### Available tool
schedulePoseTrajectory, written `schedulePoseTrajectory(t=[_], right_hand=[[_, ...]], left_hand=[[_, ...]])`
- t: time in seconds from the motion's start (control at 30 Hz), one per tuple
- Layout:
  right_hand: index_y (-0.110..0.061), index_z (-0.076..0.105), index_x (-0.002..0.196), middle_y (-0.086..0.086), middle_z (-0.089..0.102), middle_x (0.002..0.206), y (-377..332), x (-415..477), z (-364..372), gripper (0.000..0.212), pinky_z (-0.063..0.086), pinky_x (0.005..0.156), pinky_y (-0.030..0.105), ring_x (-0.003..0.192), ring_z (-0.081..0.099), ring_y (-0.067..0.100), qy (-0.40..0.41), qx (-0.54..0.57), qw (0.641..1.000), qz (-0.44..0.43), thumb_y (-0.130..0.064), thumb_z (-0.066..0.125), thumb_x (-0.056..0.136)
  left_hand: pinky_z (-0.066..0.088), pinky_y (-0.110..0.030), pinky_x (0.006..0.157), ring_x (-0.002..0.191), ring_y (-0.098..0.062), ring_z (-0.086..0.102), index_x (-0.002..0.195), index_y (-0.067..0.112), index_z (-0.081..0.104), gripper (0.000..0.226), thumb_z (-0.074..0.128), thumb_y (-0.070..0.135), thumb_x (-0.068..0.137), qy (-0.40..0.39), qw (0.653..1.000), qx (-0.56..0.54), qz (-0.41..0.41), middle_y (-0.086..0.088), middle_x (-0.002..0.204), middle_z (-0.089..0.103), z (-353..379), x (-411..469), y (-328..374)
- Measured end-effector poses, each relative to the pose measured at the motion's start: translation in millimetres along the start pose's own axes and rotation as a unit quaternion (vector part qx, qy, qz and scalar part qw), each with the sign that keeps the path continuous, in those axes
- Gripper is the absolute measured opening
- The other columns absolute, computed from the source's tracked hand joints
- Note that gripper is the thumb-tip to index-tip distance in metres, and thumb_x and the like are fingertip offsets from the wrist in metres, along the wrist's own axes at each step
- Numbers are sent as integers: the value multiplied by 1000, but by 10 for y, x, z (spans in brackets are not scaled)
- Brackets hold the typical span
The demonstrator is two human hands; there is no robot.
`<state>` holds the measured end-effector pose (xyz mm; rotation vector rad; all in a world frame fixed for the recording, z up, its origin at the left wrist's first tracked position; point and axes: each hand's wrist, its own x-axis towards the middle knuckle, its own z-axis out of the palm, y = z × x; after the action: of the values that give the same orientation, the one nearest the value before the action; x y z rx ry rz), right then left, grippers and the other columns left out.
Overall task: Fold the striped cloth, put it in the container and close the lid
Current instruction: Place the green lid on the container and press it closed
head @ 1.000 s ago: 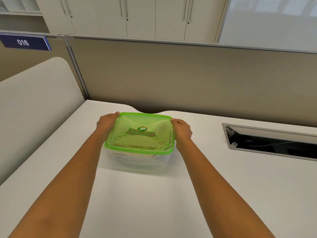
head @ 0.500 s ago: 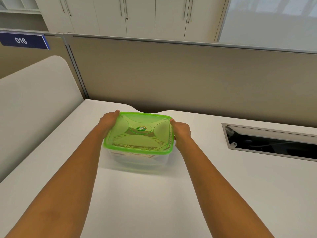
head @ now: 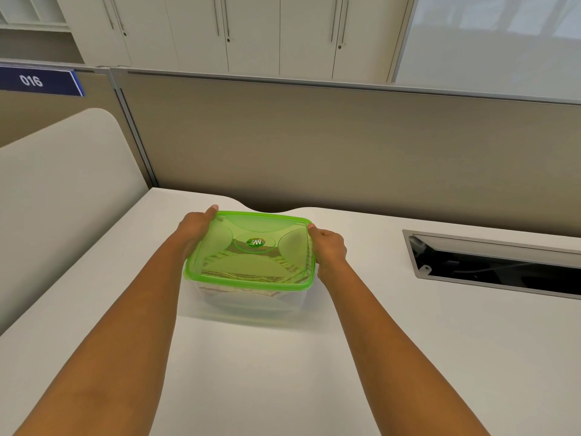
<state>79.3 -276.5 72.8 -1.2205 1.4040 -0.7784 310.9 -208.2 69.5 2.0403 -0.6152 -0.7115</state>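
A clear plastic container (head: 251, 305) stands on the white desk with its translucent green lid (head: 254, 250) on top. Through the lid and the walls I see the folded striped cloth (head: 284, 264) lying inside. My left hand (head: 195, 229) grips the lid's left edge, thumb at the far left corner. My right hand (head: 328, 245) holds the lid's right edge, fingers curled under the rim. Both forearms reach in from the bottom of the view.
The white desk (head: 283, 372) ends at a beige partition (head: 314, 146) just behind the container. A cable slot with a metal frame (head: 490, 262) is cut into the desk on the right. A curved side panel (head: 63, 190) rises at the left.
The container and both hands have shifted slightly to the left and nearer; the grip on the lid's two sides is unchanged.
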Motion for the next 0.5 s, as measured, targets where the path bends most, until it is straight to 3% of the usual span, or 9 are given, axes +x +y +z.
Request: schedulePoseTrajectory(t=[0.07,0.17,0.23,0.33,0.4,0.5], right_hand=[[-7,68,110,13,67,115,6,3,-7,36,50,95,41,108,58,32,6,-5,1000,-8,-35,53,93],[-5,68,109,13,67,116,17,8,7,37,46,89,35,109,57,32,18,-13,1000,-22,-33,49,95],[-2,68,107,13,67,116,19,-8,35,38,44,83,31,109,57,32,25,-11,999,-33,-32,47,96],[2,68,91,18,67,102,12,-40,78,40,44,76,35,95,57,35,33,-15,998,-48,-31,46,96],[1,68,89,16,66,99,13,-46,82,40,40,72,33,87,54,29,36,-12,998,-45,-31,46,96],[1,69,99,15,68,110,16,-41,74,38,41,76,30,100,58,32,44,5,999,-30,-31,47,96]], left_hand=[[43,-30,65,65,-22,53,100,4,58,50,44,50,91,-10,1000,-18,-13,-8,75,57,15,7,1],[42,-32,71,64,-21,53,98,5,57,48,44,50,91,-18,999,-22,-16,-6,72,56,16,30,-4],[42,-35,77,74,-27,57,106,0,58,51,42,47,93,-10,1000,-10,-6,-12,83,60,16,27,-6],[42,-42,98,112,-38,54,121,-5,53,54,37,40,97,11,999,37,14,-23,122,57,19,-7,-2],[40,-44,102,118,-39,50,125,-4,50,54,36,39,97,5,999,44,15,-24,131,52,22,-27,17],[40,-43,99,117,-39,51,124,-4,50,52,37,39,97,4,999,38,16,-23,129,53,22,-23,19]])
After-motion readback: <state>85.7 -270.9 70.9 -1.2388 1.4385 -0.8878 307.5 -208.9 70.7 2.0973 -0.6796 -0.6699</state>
